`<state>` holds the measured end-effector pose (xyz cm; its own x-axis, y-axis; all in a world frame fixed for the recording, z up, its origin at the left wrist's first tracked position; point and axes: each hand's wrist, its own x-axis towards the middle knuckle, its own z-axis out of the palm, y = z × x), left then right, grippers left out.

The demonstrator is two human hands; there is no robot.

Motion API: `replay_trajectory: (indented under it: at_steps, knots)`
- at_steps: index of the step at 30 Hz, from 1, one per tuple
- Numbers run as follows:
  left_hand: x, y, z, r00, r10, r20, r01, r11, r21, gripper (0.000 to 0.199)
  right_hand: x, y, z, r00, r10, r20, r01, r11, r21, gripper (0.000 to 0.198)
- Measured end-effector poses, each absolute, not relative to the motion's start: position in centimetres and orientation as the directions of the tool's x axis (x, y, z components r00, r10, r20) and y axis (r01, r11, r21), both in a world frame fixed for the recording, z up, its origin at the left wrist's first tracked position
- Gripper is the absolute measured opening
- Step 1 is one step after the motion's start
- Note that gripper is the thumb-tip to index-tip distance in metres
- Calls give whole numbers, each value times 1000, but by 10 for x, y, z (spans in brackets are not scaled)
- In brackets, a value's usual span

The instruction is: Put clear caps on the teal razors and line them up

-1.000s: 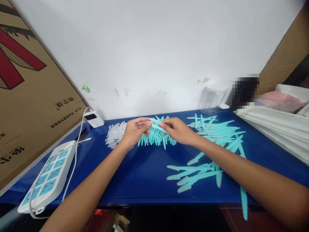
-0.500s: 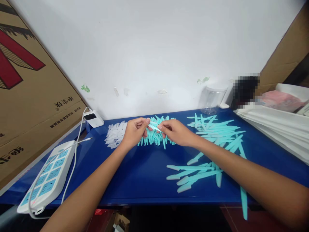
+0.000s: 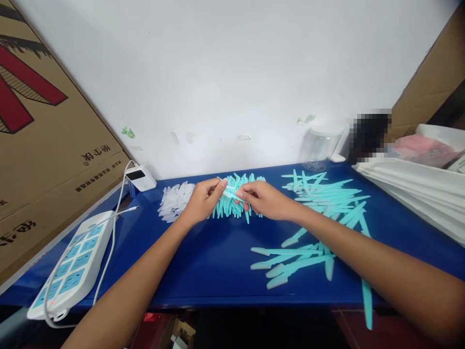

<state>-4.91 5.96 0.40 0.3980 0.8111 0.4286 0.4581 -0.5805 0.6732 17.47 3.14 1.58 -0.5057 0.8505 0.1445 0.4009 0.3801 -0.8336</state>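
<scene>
Between my two hands, above the pile, is a teal eyebrow razor (image 3: 231, 192). My left hand (image 3: 203, 199) pinches its left end between thumb and fingers, where a whitish translucent bit shows; whether it is a cap is too small to tell. The other end lies in the closed fingers of my right hand (image 3: 262, 198). Just behind and under the hands is a heap of teal razors (image 3: 232, 209). Clear plastic caps (image 3: 174, 202) form a pile left of my left hand. More teal razors (image 3: 327, 196) lie loosely spread around and below my right forearm.
A white power strip (image 3: 74, 264) with a cable lies at the left edge, near a white device (image 3: 141, 178). A clear jar (image 3: 319, 148) stands by the wall at the back right. White stacked packaging (image 3: 410, 189) borders the right side; a large cardboard box (image 3: 54, 160) borders the left.
Both hands remain together over the pile with the razor. My left hand has shifted very slightly right, and its fingers have curled in a little at the razor's end.
</scene>
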Motion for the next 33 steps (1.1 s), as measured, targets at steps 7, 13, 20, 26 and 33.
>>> replay_trajectory:
  at_steps: [7, 13, 20, 26, 33]
  knots:
    - [-79, 77, 23, 193, 820, 540, 434, -564, 702, 54, 192, 47, 15, -487, 841, 235, 522, 496, -694, 42]
    - [-127, 101, 37, -49, 683, 729, 845, -361, 394, 52, 218, 70, 14, -238, 970, 38, 790, 216, -574, 50]
    - [-112, 97, 17, 118, 902, 415, 993, -103, -59, 54, 219, 72, 8, -181, 981, -74, 850, 118, -514, 57]
    - [-116, 99, 16, 80, 937, 340, 990, -35, -135, 58, 218, 74, 9, -170, 983, -67, 819, 103, -564, 45]
    - [-125, 104, 15, -4, 966, 260, 985, 49, -167, 53, 245, 73, 31, 25, 996, 90, 991, -13, -130, 38]
